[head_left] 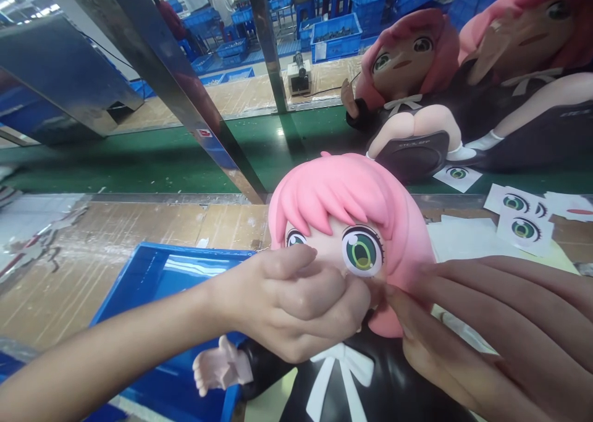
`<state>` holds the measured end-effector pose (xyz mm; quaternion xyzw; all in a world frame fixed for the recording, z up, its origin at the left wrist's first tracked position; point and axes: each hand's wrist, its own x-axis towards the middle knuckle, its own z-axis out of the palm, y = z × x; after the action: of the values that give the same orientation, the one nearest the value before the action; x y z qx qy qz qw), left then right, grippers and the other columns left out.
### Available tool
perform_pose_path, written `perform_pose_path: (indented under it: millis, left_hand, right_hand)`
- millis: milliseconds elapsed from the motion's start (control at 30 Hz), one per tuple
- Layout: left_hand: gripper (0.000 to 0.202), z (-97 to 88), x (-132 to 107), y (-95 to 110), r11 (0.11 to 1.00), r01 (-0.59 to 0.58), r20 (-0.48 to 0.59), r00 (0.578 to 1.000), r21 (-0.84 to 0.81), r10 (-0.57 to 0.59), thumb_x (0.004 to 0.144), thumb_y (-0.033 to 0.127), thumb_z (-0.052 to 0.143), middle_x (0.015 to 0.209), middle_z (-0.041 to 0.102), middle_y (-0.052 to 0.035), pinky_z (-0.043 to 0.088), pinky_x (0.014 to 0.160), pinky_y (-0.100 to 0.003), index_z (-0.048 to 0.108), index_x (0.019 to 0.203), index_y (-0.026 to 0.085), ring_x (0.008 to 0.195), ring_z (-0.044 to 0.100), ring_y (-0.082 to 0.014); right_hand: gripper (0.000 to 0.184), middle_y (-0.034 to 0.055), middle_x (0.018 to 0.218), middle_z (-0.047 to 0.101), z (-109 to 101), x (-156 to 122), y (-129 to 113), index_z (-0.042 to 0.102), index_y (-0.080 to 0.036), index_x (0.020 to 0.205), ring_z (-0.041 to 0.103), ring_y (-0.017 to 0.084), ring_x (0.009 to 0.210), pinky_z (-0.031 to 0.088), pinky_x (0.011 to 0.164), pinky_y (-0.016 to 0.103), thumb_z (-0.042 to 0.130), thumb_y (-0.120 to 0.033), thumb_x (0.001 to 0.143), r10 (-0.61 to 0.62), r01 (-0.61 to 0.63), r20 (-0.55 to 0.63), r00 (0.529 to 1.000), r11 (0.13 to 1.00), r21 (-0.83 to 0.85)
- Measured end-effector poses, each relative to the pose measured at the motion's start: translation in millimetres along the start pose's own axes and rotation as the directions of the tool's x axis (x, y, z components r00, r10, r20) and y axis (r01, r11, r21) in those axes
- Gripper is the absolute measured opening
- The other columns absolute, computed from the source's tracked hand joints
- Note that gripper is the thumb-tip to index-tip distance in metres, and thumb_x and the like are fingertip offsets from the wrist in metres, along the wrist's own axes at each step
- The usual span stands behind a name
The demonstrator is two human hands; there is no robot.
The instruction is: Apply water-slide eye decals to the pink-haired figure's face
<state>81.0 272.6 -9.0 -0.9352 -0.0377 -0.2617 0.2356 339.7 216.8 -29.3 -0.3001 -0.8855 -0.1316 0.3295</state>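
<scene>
The left hand (315, 304) hides the mouth and chin of the pink-haired figure (343, 187), plus part of one eye; what its curled fingers grip — if anything — cannot be seen. The right hand (504, 323) runs off the right edge, and whether it pinches something is unclear. The bottom edge cuts off the figure's lower body. The left forearm covers part of the blue tray (143, 292). Behind, the rightmost figure (523, 113) is cropped, and the far crate's (338, 48) contents are too small to tell.
</scene>
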Motion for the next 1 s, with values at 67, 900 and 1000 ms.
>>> perform_pose_path:
  millis: [67, 900, 1000]
  left_hand:
    - [0.017, 1.2, -2, 0, 1.0, -0.003, -0.002, 1.0, 0.002, 0.003, 0.084, 0.032, 0.078, 0.112, 0.066, -0.0005, 0.049, 0.081, -0.031, 0.074, 0.097, 0.021, 0.1, 0.052, -0.0137]
    - [0.008, -7.7, 24, 0, 0.908, 0.379, 0.132, 0.924, -0.176, -0.36, 0.091, 0.025, 0.07, 0.101, 0.067, -0.0057, 0.046, 0.082, -0.034, 0.072, 0.092, 0.017, 0.095, 0.055, -0.0192]
    - [0.01, -13.0, 32, 1, 0.855, 0.473, 0.275, 0.868, -0.212, -0.412, 0.095, 0.023, 0.063, 0.106, 0.064, -0.009, 0.047, 0.089, -0.036, 0.071, 0.095, 0.017, 0.102, 0.053, -0.0218]
  right_hand:
    - [0.01, 0.0068, 0.109, 0.065, -1, 1, -1, 0.064, -0.017, 0.104, 0.058, 0.022, 0.109, 0.044, 0.094, 0.044, 0.06, -0.016, 0.094, 0.008, -0.008, 0.014, 1.0, 1.0, 0.007]
    - [0.01, 0.0104, 0.095, 0.069, 4, 0, 1, 0.069, -0.014, 0.095, 0.064, 0.027, 0.095, 0.049, 0.08, 0.044, 0.069, -0.01, 0.086, 0.143, -0.138, -0.082, 0.986, 0.989, 0.062]
    - [0.015, 0.01, 0.095, 0.069, 6, 0, 0, 0.068, -0.014, 0.095, 0.064, 0.025, 0.094, 0.049, 0.08, 0.041, 0.071, -0.006, 0.083, 0.163, -0.156, -0.089, 0.983, 0.985, 0.074]
